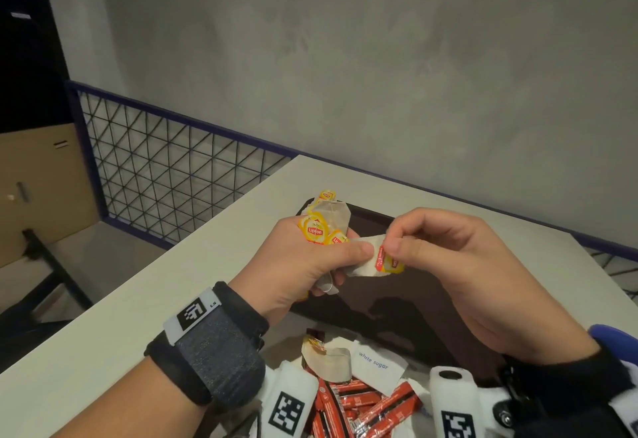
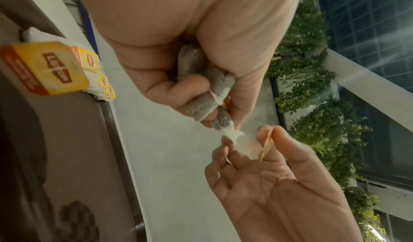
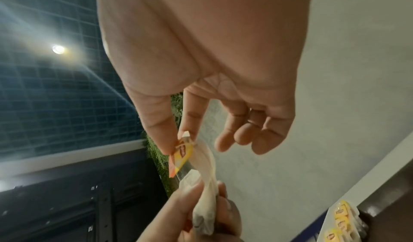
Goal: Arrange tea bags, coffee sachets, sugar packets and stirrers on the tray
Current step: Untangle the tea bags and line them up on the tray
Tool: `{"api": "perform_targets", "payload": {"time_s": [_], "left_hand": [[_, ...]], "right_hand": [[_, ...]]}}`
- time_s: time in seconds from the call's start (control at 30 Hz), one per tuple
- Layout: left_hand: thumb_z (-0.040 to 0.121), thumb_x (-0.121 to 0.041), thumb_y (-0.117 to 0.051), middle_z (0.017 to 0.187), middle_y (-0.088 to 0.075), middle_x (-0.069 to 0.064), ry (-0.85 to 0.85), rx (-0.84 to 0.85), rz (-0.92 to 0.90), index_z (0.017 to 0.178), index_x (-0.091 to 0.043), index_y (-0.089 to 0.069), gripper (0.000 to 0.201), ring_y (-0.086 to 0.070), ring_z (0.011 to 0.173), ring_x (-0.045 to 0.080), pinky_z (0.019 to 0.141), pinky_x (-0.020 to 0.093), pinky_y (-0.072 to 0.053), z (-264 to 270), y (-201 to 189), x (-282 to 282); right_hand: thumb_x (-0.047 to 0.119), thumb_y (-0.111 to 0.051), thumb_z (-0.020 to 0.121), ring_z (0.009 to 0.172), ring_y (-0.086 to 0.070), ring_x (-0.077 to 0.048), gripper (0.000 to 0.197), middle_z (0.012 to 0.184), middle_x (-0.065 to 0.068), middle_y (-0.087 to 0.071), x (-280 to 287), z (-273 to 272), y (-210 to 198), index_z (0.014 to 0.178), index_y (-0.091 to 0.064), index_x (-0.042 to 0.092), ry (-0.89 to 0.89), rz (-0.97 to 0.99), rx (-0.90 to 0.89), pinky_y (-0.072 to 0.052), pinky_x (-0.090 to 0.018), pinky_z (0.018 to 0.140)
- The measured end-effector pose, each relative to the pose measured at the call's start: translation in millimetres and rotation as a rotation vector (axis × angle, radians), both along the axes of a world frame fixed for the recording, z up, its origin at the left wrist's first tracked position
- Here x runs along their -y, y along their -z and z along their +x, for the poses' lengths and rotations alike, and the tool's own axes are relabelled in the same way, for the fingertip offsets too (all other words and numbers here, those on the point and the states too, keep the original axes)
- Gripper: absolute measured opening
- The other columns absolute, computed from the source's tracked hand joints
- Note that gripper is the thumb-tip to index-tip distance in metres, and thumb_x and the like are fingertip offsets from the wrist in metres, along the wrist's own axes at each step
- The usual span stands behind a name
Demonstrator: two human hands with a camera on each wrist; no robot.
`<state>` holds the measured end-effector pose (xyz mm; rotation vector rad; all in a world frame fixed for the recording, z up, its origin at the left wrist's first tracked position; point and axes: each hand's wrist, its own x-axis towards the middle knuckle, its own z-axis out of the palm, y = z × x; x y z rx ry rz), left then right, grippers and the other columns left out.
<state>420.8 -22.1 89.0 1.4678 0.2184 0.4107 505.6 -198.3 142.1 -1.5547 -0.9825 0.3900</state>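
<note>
— What have your hands got?

— My left hand (image 1: pixel 303 261) is closed around a bunch of tea bags (image 1: pixel 324 227), fingers curled tight on them, yellow tags sticking out the top. My right hand (image 1: pixel 459 265) pinches the yellow tag (image 1: pixel 392 263) of one tea bag (image 1: pixel 362 259) between thumb and forefinger; the other fingers hang loosely curled. That bag's paper stretches between both hands.

— Where is all that relative to the tray?

— Both hands hover above the dark tray (image 1: pixel 407 296), over its far-left part. The tray lies on the pale table (image 1: pixel 138 299). More tea bags (image 2: pixel 98 72) lie at the tray's edge.

— And the other supplies?

— Just nearer me than the tray: a loose tea bag (image 1: pixel 328 360), a white sugar packet (image 1: pixel 374 361) beside it, and a heap of red sachets (image 1: pixel 362 406) closest to me.
</note>
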Motion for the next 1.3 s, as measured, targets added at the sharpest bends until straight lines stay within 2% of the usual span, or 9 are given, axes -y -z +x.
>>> {"api": "perform_targets", "payload": {"time_s": [0.13, 0.2, 0.27, 0.43, 0.63, 0.77, 0.87, 1.0, 1.3], "left_hand": [[0.079, -0.025, -0.084, 0.071, -0.069, 0.010, 0.009, 0.013, 0.010, 0.086, -0.013, -0.075, 0.016, -0.061, 0.059, 0.015, 0.049, 0.025, -0.043, 0, 0, 1], [0.080, -0.024, -0.083, 0.071, -0.069, 0.009, 0.015, 0.025, 0.002, 0.085, -0.014, -0.074, 0.015, -0.060, 0.060, 0.015, 0.049, 0.023, -0.044, -1, -1, 1], [0.082, -0.021, -0.082, 0.069, -0.067, 0.007, 0.028, 0.040, -0.033, 0.085, -0.014, -0.074, 0.011, -0.059, 0.058, 0.013, 0.048, 0.020, -0.044, -1, -1, 1], [0.083, -0.020, -0.080, 0.071, -0.067, 0.008, 0.008, 0.045, -0.079, 0.087, -0.013, -0.073, 0.010, -0.056, 0.057, 0.014, 0.046, 0.022, -0.041, -1, -3, 3], [0.080, -0.016, -0.082, 0.065, -0.062, 0.003, -0.085, 0.095, -0.145, 0.089, -0.015, -0.074, 0.013, -0.055, 0.052, 0.013, 0.039, 0.018, -0.036, 0, -6, 0], [0.077, -0.011, -0.084, 0.067, -0.065, 0.005, -0.011, 0.144, -0.050, 0.079, -0.024, -0.076, 0.015, -0.058, 0.054, 0.016, 0.050, 0.025, -0.042, -5, -8, 1], [0.078, -0.011, -0.085, 0.072, -0.069, 0.011, 0.065, 0.132, 0.027, 0.078, -0.027, -0.076, 0.018, -0.060, 0.057, 0.017, 0.046, 0.024, -0.043, -8, -9, 5], [0.078, -0.009, -0.084, 0.068, -0.068, 0.003, 0.098, 0.101, 0.067, 0.077, -0.029, -0.076, 0.022, -0.063, 0.058, 0.015, 0.048, 0.021, -0.047, -10, -10, 8], [0.080, -0.010, -0.083, 0.062, -0.064, 0.000, 0.119, 0.086, 0.108, 0.073, -0.027, -0.074, 0.021, -0.060, 0.056, 0.013, 0.046, 0.023, -0.044, -10, -12, 9]], "right_hand": [[0.011, -0.072, 0.091, 0.079, -0.064, -0.037, 0.011, 0.083, -0.017, -0.070, -3, 4, 6, 0.079, -0.072, 0.012, 0.118, -0.100, 0.118, -0.053, -0.048, 0.075], [0.010, -0.069, 0.093, 0.078, -0.069, -0.037, 0.009, 0.083, -0.016, -0.072, -3, 5, 9, 0.085, -0.071, 0.006, 0.133, -0.135, 0.081, -0.059, -0.045, 0.072], [0.008, -0.069, 0.093, 0.067, -0.070, -0.031, 0.006, 0.079, -0.019, -0.071, -4, 5, 10, 0.090, -0.069, 0.003, 0.138, -0.121, 0.028, -0.061, -0.037, 0.063], [0.006, -0.074, 0.088, 0.060, -0.068, -0.028, 0.014, 0.074, -0.022, -0.069, -4, 9, 11, 0.101, -0.069, 0.009, 0.181, -0.003, 0.020, -0.056, -0.034, 0.057], [0.015, -0.081, 0.081, 0.058, -0.067, -0.026, 0.019, 0.071, -0.019, -0.070, -2, 9, 8, 0.098, -0.071, 0.014, 0.189, 0.014, 0.055, -0.055, -0.033, 0.055], [0.018, -0.082, 0.077, 0.058, -0.066, -0.025, 0.022, 0.070, -0.017, -0.071, -2, 7, 7, 0.096, -0.072, 0.014, 0.182, 0.015, 0.051, -0.055, -0.033, 0.055], [0.019, -0.082, 0.073, 0.059, -0.066, -0.024, 0.029, 0.071, -0.019, -0.071, -2, 5, 5, 0.098, -0.072, 0.009, 0.156, 0.043, 0.023, -0.056, -0.032, 0.054], [0.018, -0.081, 0.069, 0.060, -0.066, -0.025, 0.037, 0.073, -0.022, -0.072, -3, 4, 3, 0.101, -0.070, 0.003, 0.125, 0.086, -0.051, -0.056, -0.032, 0.052], [0.017, -0.083, 0.068, 0.064, -0.066, -0.027, 0.035, 0.074, -0.023, -0.071, -3, 4, 3, 0.100, -0.072, 0.007, 0.106, 0.063, -0.071, -0.056, -0.032, 0.054]]}}
